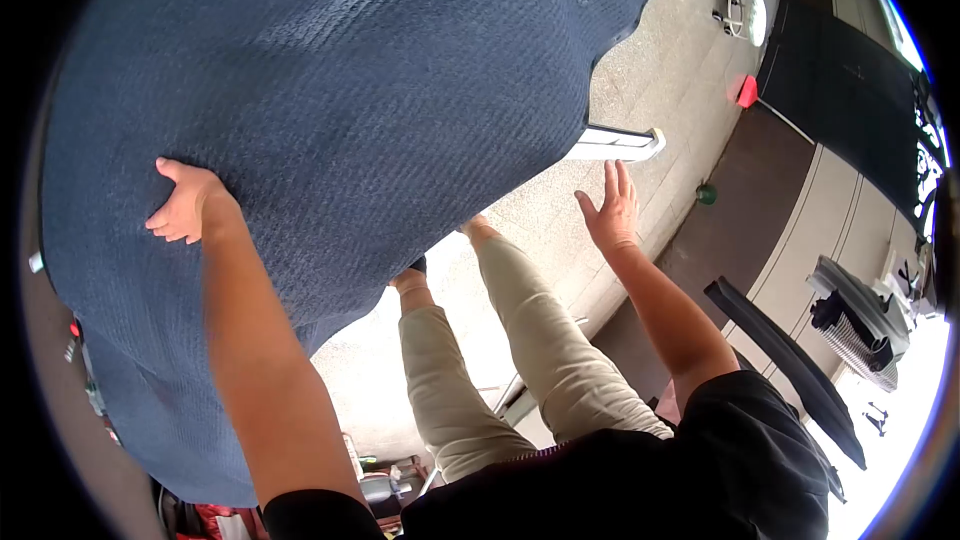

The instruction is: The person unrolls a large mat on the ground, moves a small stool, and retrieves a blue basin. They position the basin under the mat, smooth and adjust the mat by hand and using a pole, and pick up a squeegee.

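A large dark blue textured sheet (400, 90) spreads across the upper left and hangs down in front of me with a wavy edge. My left hand (188, 202) lies on its left part, thumb apart from the fingers, and no held thing shows in it. Out past the sheet's right edge, my right hand (612, 212) is in the air with fingers stretched and nothing in it. Just beyond its fingertips, a white bar with a rounded end (625, 144) sticks out from under the sheet. What supports the sheet is hidden.
A round white stool on casters (757, 20) stands at the upper right, near a red object (747, 91). Long dark curved pieces (785, 365) are at the right. Assorted items (385, 485) lie low behind my legs. The floor (640, 80) is pale and speckled.
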{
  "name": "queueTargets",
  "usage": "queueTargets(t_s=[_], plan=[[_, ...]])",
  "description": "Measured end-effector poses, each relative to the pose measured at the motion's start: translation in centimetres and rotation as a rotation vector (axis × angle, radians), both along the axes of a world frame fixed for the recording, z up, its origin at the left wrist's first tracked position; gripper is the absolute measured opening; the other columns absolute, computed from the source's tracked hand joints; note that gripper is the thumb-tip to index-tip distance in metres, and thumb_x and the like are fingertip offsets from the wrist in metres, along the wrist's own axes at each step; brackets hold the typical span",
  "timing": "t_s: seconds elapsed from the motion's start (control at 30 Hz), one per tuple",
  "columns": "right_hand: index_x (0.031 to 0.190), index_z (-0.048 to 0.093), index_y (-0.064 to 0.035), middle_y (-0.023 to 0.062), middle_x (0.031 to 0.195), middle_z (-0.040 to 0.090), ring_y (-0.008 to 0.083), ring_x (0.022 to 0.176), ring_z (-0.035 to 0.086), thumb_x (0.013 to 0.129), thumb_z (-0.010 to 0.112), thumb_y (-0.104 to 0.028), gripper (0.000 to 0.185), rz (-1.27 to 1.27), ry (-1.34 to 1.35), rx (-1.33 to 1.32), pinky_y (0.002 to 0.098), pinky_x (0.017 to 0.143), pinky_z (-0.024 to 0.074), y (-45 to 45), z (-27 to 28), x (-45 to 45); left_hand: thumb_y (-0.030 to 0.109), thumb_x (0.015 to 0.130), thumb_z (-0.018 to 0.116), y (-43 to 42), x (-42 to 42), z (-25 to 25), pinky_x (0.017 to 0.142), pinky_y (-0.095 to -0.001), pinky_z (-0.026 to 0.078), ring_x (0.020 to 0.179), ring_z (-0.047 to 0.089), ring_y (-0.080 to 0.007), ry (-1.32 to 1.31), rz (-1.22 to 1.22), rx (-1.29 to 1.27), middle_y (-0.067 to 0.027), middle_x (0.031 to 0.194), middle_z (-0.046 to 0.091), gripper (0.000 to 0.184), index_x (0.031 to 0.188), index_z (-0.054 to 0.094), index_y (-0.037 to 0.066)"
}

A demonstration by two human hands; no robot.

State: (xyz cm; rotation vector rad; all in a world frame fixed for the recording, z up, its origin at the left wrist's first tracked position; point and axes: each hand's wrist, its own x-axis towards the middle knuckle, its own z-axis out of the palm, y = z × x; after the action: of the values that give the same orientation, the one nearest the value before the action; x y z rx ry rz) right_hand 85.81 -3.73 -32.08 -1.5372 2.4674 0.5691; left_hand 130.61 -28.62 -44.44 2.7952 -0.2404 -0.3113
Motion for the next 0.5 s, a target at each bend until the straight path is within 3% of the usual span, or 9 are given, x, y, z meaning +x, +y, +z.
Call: queueTargets(t_s=[0.13, 0.2, 0.23, 0.33, 0.43, 0.47, 0.5], plan=[[0.14, 0.022, -0.0095, 0.0111, 0.145, 0.021, 0.026, 0.134, 0.021, 0.069, 0.067, -0.054, 0.096, -0.065, 0.152, 0.259, 0.0455, 0.105, 0.0231, -3.1, -3.4, -6.2, 0.057, 0.079, 0.052, 0.1, -0.6, -0.4, 0.102, -0.0442, 0.032, 0.123, 0.036, -0.0319, -0.051, 0.003, 0.002, -0.0214, 0.13, 0.038, 0.089, 0.133, 0.024, -0.008], [0.142, 0.017, -0.0135, 0.0064, 0.147, 0.016, 0.0233, 0.136, 0.015, 0.067, 0.068, -0.058, 0.101, -0.014, 0.15, 0.587, 0.0453, 0.108, 0.0205, -4.5, -5.4, -8.5, 0.059, 0.078, 0.051, 0.4, -0.7, -0.4, 0.101, -0.0417, 0.036, 0.122, 0.038, -0.0333, -0.003, -0.004, 0.025, -0.0232, 0.128, 0.039, 0.091, 0.133, 0.024, -0.007], [0.142, 0.016, -0.0162, 0.0046, 0.148, 0.015, 0.0219, 0.137, 0.011, 0.067, 0.068, -0.058, 0.1, 0.011, 0.099, 0.628, 0.0452, 0.11, 0.0186, -4.3, -6.6, -9.5, 0.059, 0.078, 0.051, 0.5, -0.7, -0.3, 0.101, -0.0417, 0.036, 0.122, 0.038, -0.0333, -0.018, -0.018, 0.034, -0.0232, 0.128, 0.039, 0.091, 0.133, 0.024, -0.007], [0.136, 0.031, -0.01, 0.0089, 0.14, 0.032, 0.0256, 0.127, 0.032, 0.069, 0.068, -0.054, 0.088, -0.007, -0.023, 0.045, 0.042, 0.102, 0.0315, -0.2, -9.7, -12.8, 0.062, 0.076, 0.051, 0.9, -0.9, -0.4, 0.099, -0.0406, 0.038, 0.12, 0.039, -0.0345, 0.04, 0.01, 0.041, -0.0242, 0.127, 0.039, 0.094, 0.132, 0.024, -0.009], [0.133, 0.034, -0.0034, 0.0178, 0.133, 0.037, 0.0295, 0.114, 0.045, 0.072, 0.065, -0.055, 0.085, -0.989, -0.307, -0.364, 0.0427, 0.092, 0.0398, 5.9, -12.6, -15.3, 0.063, 0.077, 0.049, 1.7, 1.5, -2.0, 0.101, -0.042, 0.035, 0.118, 0.042, -0.0373, 0.002, -0.058, -0.019, -0.0242, 0.13, 0.038, 0.098, 0.134, 0.018, -0.01], [0.135, 0.027, -0.0033, 0.0162, 0.133, 0.037, 0.0307, 0.117, 0.041, 0.073, 0.063, -0.059, 0.091, -1.483, -0.591, -0.439, 0.0479, 0.092, 0.0393, 6.1, -12.0, -14.2, 0.062, 0.078, 0.048, 2.7, 3.0, -3.3, 0.103, -0.0413, 0.034, 0.119, 0.041, -0.0372, -0.092, -0.143, -0.052, -0.0244, 0.13, 0.04, 0.093, 0.132, 0.026, -0.011], [0.136, 0.024, -0.0053, 0.0149, 0.134, 0.036, 0.0305, 0.119, 0.039, 0.074, 0.061, -0.059, 0.091, -1.752, -0.869, -0.486, 0.0489, 0.094, 0.037, 6.7, -12.2, -14.2, 0.056, 0.081, 0.047, 4.6, 2.8, -4.1, 0.099, -0.0405, 0.037, 0.117, 0.043, -0.038, -0.305, -0.39, -0.167, -0.0238, 0.125, 0.046, 0.081, 0.129, 0.036, -0.008]])
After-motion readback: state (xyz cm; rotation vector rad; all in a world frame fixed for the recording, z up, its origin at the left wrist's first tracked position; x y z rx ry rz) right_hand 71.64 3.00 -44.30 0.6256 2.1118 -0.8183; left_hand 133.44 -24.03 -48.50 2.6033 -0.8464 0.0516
